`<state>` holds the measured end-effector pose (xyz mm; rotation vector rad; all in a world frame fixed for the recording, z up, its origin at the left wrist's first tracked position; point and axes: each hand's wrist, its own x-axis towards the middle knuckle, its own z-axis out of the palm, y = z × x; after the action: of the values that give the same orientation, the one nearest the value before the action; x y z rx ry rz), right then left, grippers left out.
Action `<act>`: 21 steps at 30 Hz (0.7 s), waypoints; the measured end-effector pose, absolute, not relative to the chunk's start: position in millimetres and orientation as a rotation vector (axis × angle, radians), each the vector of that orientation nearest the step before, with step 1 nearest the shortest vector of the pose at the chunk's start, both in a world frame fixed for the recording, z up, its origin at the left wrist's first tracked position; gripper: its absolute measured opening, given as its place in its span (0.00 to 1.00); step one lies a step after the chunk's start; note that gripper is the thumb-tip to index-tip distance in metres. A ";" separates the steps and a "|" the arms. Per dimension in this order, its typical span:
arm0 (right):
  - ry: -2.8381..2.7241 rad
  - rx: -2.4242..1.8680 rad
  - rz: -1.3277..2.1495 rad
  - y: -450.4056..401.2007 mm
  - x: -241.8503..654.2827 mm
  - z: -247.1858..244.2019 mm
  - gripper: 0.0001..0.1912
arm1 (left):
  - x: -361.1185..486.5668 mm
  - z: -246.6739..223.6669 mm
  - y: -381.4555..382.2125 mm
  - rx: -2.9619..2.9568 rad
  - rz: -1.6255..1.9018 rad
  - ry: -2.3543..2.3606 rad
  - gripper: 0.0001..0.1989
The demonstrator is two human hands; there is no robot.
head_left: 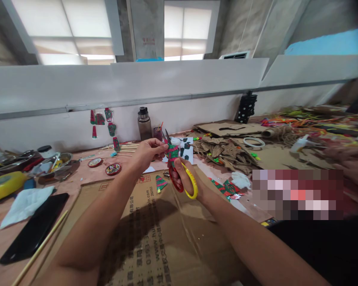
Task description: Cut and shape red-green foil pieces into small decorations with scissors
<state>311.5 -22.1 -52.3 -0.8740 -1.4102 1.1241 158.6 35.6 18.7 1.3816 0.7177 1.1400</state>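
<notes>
My right hand is closed round a pair of scissors with one yellow and one red handle loop. Its blades point up and away, crossing close to a small green and pink striped piece. Between thumb and fingertips, my left hand pinches the edge of that piece. Both hands hover over a flat cardboard sheet with printed lettering. A similar striped piece lies on the cardboard below. Off to the right are red and green shiny scraps beside a crumpled white tissue.
Left: a black phone-like slab, a folded tissue, a yellow tape measure, and two shallow dishes. A bottle stands by the wall. Brown twine mesh spreads to the right, where a co-worker's blurred hand shows.
</notes>
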 end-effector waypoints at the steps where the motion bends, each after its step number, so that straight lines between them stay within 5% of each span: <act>1: -1.412 -0.872 1.122 -22.3 311.6 -52.6 0.34 | 158.5 18.2 36.0 1.384 1.140 0.718 0.25; 21: -1.394 -0.943 1.046 -30.1 307.1 -42.6 0.36 | 155.5 21.8 35.0 1.331 1.197 0.750 0.18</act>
<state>307.1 -30.1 -42.6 -0.9434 -1.3942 1.0463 155.5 35.0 21.8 1.3313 0.7497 1.1973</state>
